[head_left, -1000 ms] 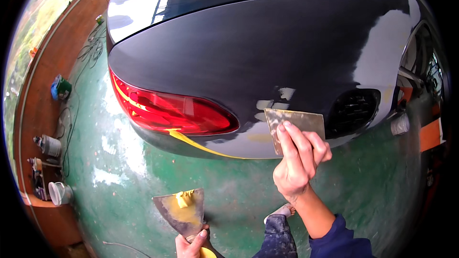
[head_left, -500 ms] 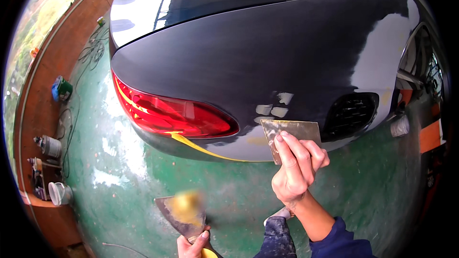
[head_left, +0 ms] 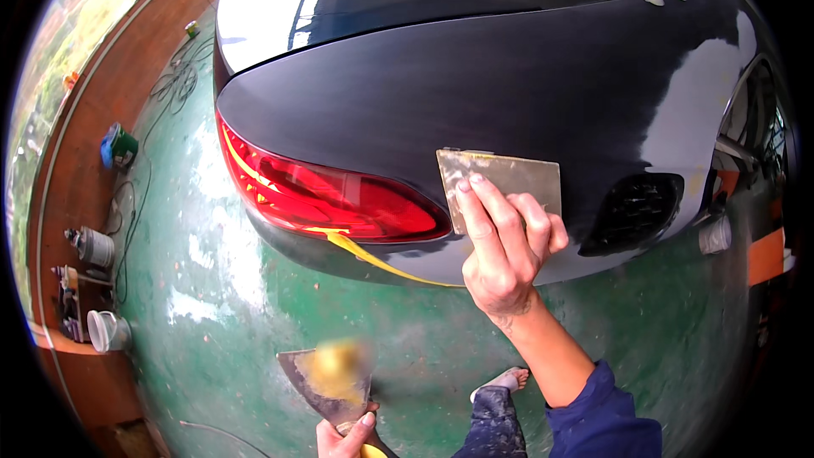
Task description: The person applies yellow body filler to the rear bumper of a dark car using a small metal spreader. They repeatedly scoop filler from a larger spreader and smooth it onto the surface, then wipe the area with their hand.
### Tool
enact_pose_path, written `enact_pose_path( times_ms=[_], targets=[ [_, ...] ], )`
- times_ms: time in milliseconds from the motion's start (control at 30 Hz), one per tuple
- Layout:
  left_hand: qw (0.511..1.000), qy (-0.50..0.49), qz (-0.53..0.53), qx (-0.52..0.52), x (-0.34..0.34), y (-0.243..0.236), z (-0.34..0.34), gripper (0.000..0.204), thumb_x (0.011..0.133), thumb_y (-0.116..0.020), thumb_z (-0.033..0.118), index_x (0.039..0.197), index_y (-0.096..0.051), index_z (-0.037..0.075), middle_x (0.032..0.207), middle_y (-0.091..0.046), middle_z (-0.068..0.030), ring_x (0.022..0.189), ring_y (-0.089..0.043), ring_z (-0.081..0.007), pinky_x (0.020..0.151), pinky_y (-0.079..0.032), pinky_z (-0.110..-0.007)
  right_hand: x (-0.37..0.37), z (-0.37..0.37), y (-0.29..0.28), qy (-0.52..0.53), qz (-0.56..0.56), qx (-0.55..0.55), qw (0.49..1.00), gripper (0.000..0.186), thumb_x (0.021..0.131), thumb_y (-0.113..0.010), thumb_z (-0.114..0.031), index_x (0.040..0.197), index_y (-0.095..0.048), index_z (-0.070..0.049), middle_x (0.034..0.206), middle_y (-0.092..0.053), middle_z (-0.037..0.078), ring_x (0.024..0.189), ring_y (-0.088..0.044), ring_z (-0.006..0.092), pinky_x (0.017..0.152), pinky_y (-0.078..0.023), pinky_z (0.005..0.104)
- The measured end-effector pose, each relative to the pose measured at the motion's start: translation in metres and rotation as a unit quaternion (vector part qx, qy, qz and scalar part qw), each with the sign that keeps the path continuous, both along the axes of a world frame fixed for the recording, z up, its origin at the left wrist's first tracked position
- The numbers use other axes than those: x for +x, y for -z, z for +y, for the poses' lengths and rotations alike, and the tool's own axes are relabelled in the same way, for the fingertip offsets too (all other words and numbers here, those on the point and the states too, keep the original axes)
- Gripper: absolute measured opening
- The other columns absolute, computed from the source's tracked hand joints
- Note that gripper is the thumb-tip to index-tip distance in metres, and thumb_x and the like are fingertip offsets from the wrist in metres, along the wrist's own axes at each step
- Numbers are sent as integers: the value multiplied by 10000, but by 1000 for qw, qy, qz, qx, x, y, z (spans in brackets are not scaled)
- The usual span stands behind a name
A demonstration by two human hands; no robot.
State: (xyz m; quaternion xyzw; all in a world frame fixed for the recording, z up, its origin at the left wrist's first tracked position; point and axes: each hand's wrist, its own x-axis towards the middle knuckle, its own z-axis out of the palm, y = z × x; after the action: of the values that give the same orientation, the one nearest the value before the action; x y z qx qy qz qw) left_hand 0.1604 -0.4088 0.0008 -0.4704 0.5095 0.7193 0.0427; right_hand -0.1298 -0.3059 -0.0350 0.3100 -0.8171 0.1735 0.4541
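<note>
My right hand (head_left: 503, 270) presses a flat rectangular spreader (head_left: 527, 185) with its fingers on the dark rear panel (head_left: 509, 76) of a car. The plate lies just right of the red taillight (head_left: 339, 197), and hides the part of the panel behind it. Yellow tape (head_left: 381, 265) trails from the light's lower edge along the panel. Low in the head view, my left hand (head_left: 343, 439) grips a wide putty knife (head_left: 303, 371) by its handle. A lump of yellow putty (head_left: 337, 373) sits on the blade, partly blurred.
Right of the spreader is a dark oval opening (head_left: 640, 210) in the panel. Several tubs, among them a white bucket (head_left: 108, 331), stand by the brown wall (head_left: 64, 178) at left. A coiled cable (head_left: 176, 80) lies on the green floor (head_left: 246, 382).
My right hand has carried the spreader up the panel and slightly left, over the pale filler patches that showed before. My left hand with the putty knife has barely moved.
</note>
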Motion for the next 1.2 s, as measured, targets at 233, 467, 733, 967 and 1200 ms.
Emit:
enact_pose_path(
  times_ms=[233, 467, 733, 967, 1200],
  targets=[
    [999, 18, 38, 11, 10, 4, -5, 217, 920, -663, 106, 1104, -682, -8, 852, -643, 34, 683, -524, -44, 598, -396, -209, 2, 4, -10, -8, 5, -17, 1000, 338, 720, -662, -24, 1029, -772, -102, 1054, -721, -33, 909, -543, 156, 835, -309, 312],
    [998, 34, 50, 8, 8, 3, -7, 246, 916, -660, 92, 1139, -667, -10, 900, -646, 23, 724, -539, -47, 632, -412, -210, 5, 3, -10, -12, -20, -4, 1000, 365, 699, -639, -7, 1036, -763, -75, 1049, -720, -8, 885, -544, 162, 835, -300, 311],
    [999, 22, 30, 34, -1, -7, -2, 262, 912, -677, 107, 1142, -666, -17, 797, -625, 44, 632, -504, -32, 563, -371, -201, 40, 41, -17, 15, 19, -57, 998, 174, 804, -653, -85, 944, -754, -65, 1013, -726, 24, 873, -538, 196, 785, -336, 311],
    [995, 50, 78, 44, -45, -7, 23, 267, 936, -677, 150, 1143, -675, -19, 791, -617, 58, 636, -483, -24, 565, -360, -198, 102, 81, -17, -60, -144, -71, 985, 268, 782, -559, -15, 998, -717, -15, 1048, -692, 98, 911, -512, 264, 781, -403, 362],
    [965, 143, 220, 19, -86, 36, 49, 246, 945, -683, 141, 1146, -688, 0, 982, -679, 4, 838, -570, -66, 742, -466, -225, 119, 95, -24, -100, -167, -25, 981, 324, 769, -514, -59, 1032, -698, -14, 1069, -671, 120, 923, -501, 294, 758, -420, 378]
  ],
)
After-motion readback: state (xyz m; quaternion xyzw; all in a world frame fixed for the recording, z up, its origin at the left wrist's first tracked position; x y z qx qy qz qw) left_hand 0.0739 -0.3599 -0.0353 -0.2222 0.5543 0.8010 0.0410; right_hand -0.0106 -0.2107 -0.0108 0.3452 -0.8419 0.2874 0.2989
